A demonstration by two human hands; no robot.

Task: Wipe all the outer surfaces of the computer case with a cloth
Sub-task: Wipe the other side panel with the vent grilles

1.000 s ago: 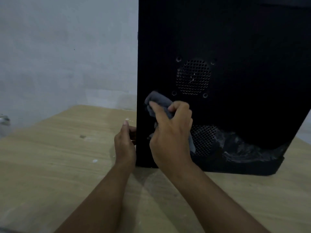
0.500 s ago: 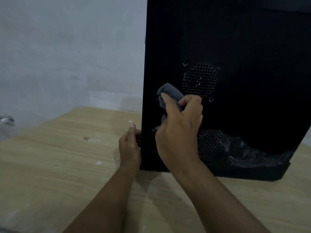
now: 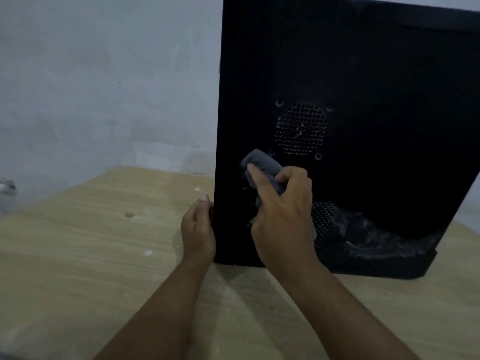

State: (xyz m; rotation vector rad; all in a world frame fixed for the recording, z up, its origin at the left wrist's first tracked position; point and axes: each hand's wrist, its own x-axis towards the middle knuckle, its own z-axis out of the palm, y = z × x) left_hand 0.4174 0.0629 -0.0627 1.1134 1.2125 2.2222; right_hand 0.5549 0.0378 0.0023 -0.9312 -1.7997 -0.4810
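Observation:
A tall black computer case [image 3: 363, 74] stands upright on the wooden table, its side panel with two perforated vent grilles facing me. My right hand [image 3: 283, 216] grips a bunched grey cloth [image 3: 262, 165] and presses it against the panel's lower left area, just below the upper grille. My left hand [image 3: 198, 229] holds the case's left vertical edge near the bottom, with its fingers wrapped behind the edge and out of sight. Crumpled clear plastic film clings to the case's lower right corner.
The light wooden table [image 3: 91, 255] stretches to the left and toward me, speckled with small white flecks. A pale wall [image 3: 104, 87] rises behind it. A blurred grey object [image 3: 6, 185] sits at the far left edge.
The cloth in my right hand has slid a little up and to the right over the panel, then eased back down. My left hand has kept its hold on the case edge.

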